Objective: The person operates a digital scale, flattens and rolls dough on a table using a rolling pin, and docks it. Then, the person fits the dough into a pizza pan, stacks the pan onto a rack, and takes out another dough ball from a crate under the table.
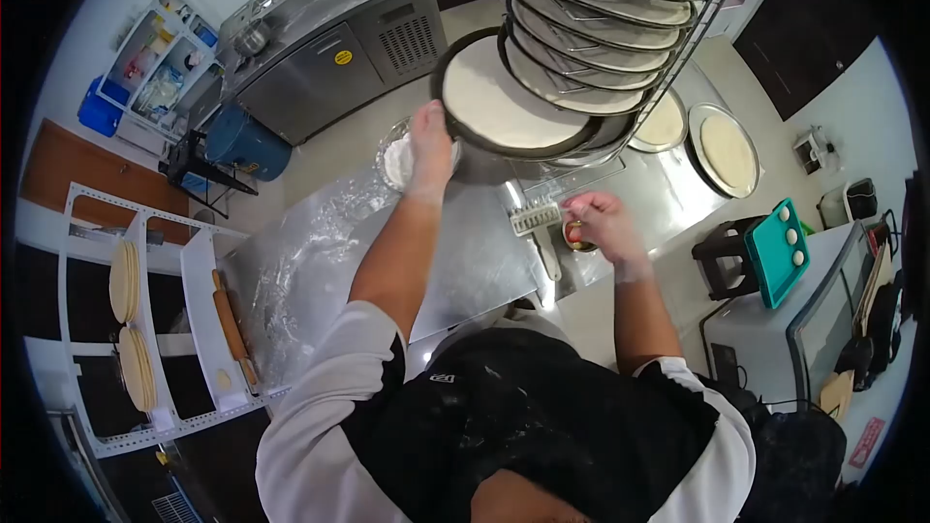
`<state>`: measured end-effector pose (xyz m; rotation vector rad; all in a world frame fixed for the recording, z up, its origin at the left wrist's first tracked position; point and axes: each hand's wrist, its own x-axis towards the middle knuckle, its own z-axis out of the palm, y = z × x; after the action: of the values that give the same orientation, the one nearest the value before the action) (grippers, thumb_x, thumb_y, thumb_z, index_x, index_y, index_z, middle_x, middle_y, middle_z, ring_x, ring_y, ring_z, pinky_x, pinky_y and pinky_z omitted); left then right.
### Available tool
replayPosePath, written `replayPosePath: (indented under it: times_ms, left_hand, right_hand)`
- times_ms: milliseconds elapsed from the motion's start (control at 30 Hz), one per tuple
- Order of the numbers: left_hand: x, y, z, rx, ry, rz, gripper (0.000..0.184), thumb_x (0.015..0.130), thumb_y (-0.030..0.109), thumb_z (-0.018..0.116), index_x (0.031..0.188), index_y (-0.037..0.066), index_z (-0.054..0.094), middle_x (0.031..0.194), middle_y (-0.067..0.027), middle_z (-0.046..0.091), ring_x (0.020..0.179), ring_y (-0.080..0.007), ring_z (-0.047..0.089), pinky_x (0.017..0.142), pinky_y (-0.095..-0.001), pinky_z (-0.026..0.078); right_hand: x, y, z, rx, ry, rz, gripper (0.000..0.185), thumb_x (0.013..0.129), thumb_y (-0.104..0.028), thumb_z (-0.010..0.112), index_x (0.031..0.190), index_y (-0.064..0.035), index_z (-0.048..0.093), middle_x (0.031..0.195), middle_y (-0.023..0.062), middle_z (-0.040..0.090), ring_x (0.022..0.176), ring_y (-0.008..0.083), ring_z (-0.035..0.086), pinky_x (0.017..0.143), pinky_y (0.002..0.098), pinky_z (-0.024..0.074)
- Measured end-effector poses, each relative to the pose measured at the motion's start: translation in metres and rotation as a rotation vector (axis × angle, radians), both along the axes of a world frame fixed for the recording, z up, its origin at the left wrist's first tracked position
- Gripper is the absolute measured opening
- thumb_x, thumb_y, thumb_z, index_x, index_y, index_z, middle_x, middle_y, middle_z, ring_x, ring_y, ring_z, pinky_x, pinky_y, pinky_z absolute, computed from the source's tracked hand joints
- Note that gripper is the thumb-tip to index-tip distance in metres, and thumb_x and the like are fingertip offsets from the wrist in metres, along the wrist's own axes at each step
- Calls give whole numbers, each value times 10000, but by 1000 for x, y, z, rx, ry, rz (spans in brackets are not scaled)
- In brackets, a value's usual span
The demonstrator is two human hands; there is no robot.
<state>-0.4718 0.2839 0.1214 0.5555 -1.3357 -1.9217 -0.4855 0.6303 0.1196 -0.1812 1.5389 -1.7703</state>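
My left hand (432,147) grips the left rim of a dark round pan (513,102) that holds a flat disc of pale dough. The pan's right side overlaps a wire rack (668,87) stacked with several more dough-filled pans (591,39). Below the rack, my right hand (603,221) is closed above a small round container (578,236) with something red in it; what its fingers hold, if anything, is too small to name. A white spiked roller (536,221) lies on the steel table just left of that hand. Behind my left wrist is a bowl of flour (397,163).
The steel table (455,261) is dusted with flour on its left. Two more dough pans (725,150) (662,124) sit at the right end. A white shelf (199,320) holds dough discs and a rolling pin (232,326). A teal tray (778,252) stands at the right.
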Motion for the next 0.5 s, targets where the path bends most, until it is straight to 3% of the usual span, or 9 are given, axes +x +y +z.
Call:
replayPosePath:
  times_ms: [67,167,233,267,333,400,433,500]
  left_hand:
    - [-27,13,8,211,26,-331,349,1077,225,545,1310,-19,637,1119,-142,700,871,-177,664,773,-273,563]
    - [-27,28,19,65,-180,-461,378,1071,210,560,1379,1,621,1159,-134,697,875,-150,676,696,-270,566]
    - [6,31,40,-199,-359,-441,497,1073,245,568,1506,6,526,1262,-126,699,1019,-242,702,857,-325,572]
    - [28,32,35,-193,-370,-413,497,1073,245,568,1506,6,526,1262,-126,699,1019,-242,702,857,-325,572]
    - [72,34,24,-596,-394,-299,509,1072,274,581,1506,14,533,1401,-155,642,1177,-281,662,1013,-385,526]
    - [116,38,-3,-867,-128,-195,513,1071,299,593,1497,17,547,1499,-176,566,1338,-284,562,1140,-410,427]
    - [131,27,-22,-864,-139,-172,513,1071,299,593,1497,17,547,1499,-176,566,1338,-284,562,1140,-410,427]
    - [164,-2,-61,-1175,-327,-74,498,997,74,576,1495,69,558,1496,-173,570,1380,-344,527,1116,-410,458]
  right_hand:
    - [11,-14,3,-17,-44,30,122,1011,-88,669,1058,4,734,988,141,756,646,157,648,689,244,578]
    - [12,-30,-33,-1,-86,174,207,1024,-168,683,1149,-8,724,987,94,747,741,118,664,634,199,527]
    - [22,-55,-20,-33,-97,204,218,1030,-180,677,1167,-13,712,1024,98,741,755,124,669,639,200,529]
    - [30,-72,-8,-67,-103,217,230,1036,-192,672,1186,-18,699,1062,101,736,768,131,674,644,201,530]
    - [44,-111,8,-142,-113,247,255,1048,-215,661,1222,-29,673,1136,108,725,795,144,683,654,203,533]
    - [43,-168,-40,-551,-665,64,329,1062,-277,644,1320,-75,624,1277,134,685,884,200,707,735,253,559]
    - [46,-196,-50,-542,-672,88,329,1062,-277,644,1320,-75,624,1277,134,685,884,200,707,735,253,559]
    - [61,-252,-69,-635,-766,266,333,1066,-316,609,1317,-99,631,1267,135,694,940,241,707,817,329,556]
